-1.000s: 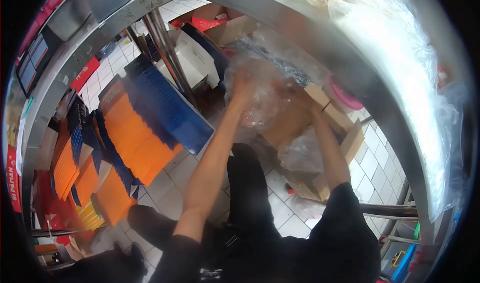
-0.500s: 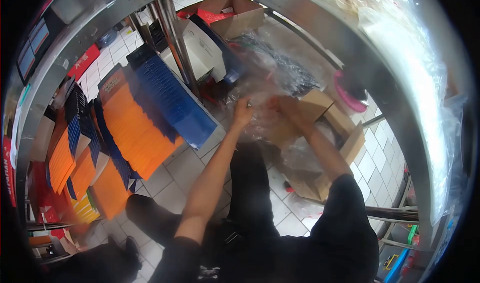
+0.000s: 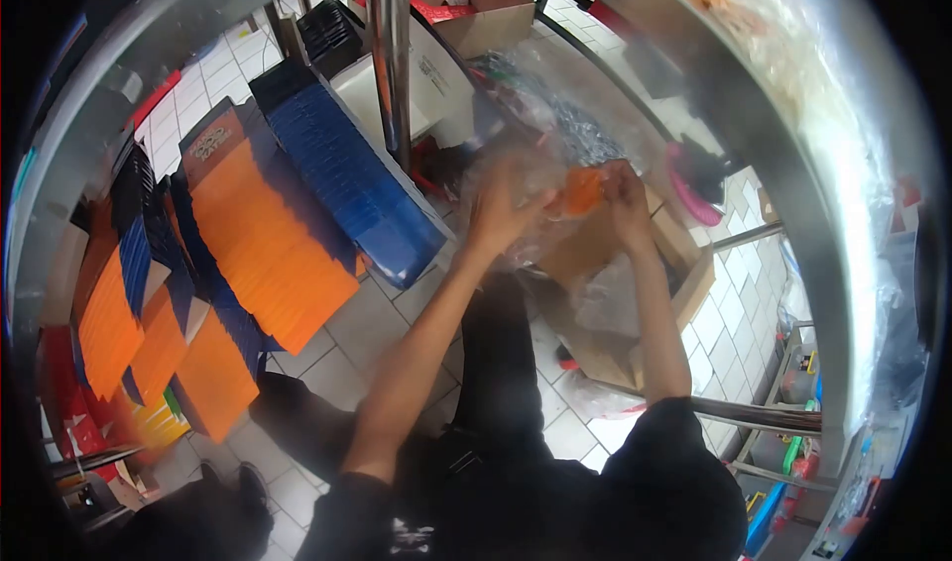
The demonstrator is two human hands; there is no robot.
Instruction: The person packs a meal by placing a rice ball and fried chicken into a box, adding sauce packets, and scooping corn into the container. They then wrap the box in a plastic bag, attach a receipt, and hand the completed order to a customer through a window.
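Observation:
My right hand [image 3: 627,202] pinches the edge of a small orange packet [image 3: 583,191] above an open cardboard box [image 3: 585,249]. To its left, my left hand [image 3: 499,209] is curled at crumpled clear plastic [image 3: 526,249], its fingers partly smeared by motion and by the see-through film. The plastic appears gathered in that hand, beside the packet. More clear plastic [image 3: 607,298] lies inside the box.
Rows of orange packs [image 3: 263,264] and a blue row [image 3: 347,174] stand on the left. A metal post [image 3: 389,65] rises near a white box [image 3: 426,85]. A pink-rimmed basket [image 3: 684,189] sits right. A metal frame [image 3: 793,184] curves around. A shoe [image 3: 255,492] shows lower left.
My right hand has moved up and right, and the orange packet now shows clearly in its fingers. My left hand has shifted slightly right. The view has turned a little.

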